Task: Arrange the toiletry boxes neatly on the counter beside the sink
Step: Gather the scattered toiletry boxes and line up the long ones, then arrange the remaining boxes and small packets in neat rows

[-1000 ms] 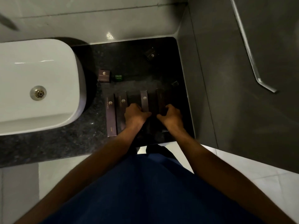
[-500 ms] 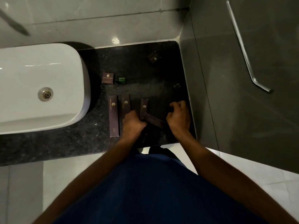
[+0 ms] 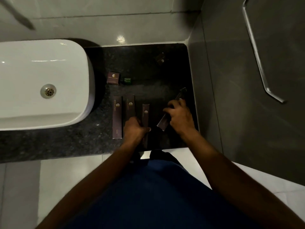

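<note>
Beside white oval sink [image 3: 41,83] on black stone desk [image 3: 145,66]: three long maroon boxes [image 3: 117,117] aligned, left hand [image 3: 136,129] pressing third; right hand [image 3: 180,115] pinching skewed fourth box [image 3: 164,123]; two small cartons [image 3: 113,78] behind, likely unsorted.

Dark brown boxes [image 3: 117,116], speckled black counter [image 3: 66,142], white sink [image 3: 33,83]

Only "Comb" reads, on the leftmost long box [image 3: 117,117].
</note>
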